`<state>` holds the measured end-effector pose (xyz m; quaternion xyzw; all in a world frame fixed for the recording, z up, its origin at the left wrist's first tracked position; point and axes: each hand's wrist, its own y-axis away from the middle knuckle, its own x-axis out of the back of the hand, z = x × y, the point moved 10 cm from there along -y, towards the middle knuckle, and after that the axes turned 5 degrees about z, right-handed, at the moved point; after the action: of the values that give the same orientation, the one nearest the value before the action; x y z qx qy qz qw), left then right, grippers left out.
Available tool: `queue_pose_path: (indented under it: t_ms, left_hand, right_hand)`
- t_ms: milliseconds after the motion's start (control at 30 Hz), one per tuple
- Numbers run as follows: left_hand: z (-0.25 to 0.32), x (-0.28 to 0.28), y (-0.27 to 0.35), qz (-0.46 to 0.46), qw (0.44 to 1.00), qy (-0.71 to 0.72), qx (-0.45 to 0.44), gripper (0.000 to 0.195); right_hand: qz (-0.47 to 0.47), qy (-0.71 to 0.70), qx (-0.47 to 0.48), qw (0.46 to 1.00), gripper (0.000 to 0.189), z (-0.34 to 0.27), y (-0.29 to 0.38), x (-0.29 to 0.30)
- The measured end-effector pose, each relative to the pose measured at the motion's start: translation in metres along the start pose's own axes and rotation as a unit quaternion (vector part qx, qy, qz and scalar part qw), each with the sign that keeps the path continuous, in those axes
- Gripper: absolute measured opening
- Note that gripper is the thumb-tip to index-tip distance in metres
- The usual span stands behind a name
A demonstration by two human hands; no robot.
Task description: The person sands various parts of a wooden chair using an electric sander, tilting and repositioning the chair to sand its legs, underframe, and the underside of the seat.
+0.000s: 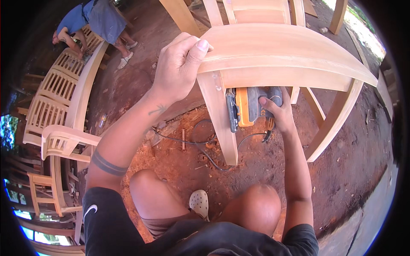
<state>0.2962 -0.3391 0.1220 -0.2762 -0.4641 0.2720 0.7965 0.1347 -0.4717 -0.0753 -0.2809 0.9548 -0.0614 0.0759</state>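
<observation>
A pale wooden chair [262, 41] stands before me, its seat at the top of the view. My left hand [181, 64] grips the seat's left corner, thumb on top. Below the seat, my right hand [278, 108] is closed around an orange and black electric sheet sander [248, 107]. The sander is turned on its side, and its pad faces the inner side of the front left chair leg [219, 115], touching it or very near. The seat edge hides part of the sander and my right fingertips. A dark power cord [209, 153] runs from the sander over the ground.
At the left, another person [96, 22] bends over a long slatted wooden bench [57, 99]. A small wooden frame [43, 192] stands at lower left. Sawdust and wood scraps lie on the dirt floor [256, 166] around my knees. A grey slab [362, 224] edges the lower right.
</observation>
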Motion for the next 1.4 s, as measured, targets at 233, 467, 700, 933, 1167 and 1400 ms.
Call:
queue_pose_path:
  t_ms: [233,467,700,933,1167,1400]
  left_hand:
    - [-0.002,0.002,0.002,-0.005,1.0,-0.005,0.008,0.036]
    - [-0.009,-0.003,0.005,-0.004,0.999,0.008,0.031,0.038]
    - [-0.004,-0.002,0.003,-0.023,0.996,-0.011,0.082,0.038]
    - [-0.028,0.0,0.009,-0.002,0.982,0.006,0.188,0.043]
    - [-0.018,0.0,0.012,-0.026,0.988,-0.083,0.129,0.043]
    - [-0.015,0.01,0.004,0.003,0.986,-0.167,0.024,0.04]
  right_hand:
    - [-0.001,-0.008,-0.003,1.0,0.078,-0.007,0.004,-0.006]
    - [-0.02,0.047,-0.048,0.998,0.069,0.088,0.053,0.014]
    - [-0.039,0.032,-0.109,0.993,0.068,0.216,0.141,0.04]
    - [-0.041,0.003,-0.201,0.979,0.062,0.259,0.191,0.056]
    - [-0.112,0.059,-0.24,0.963,0.058,0.242,0.237,0.065]
    - [-0.025,0.173,-0.127,0.976,0.064,0.196,0.254,0.061]
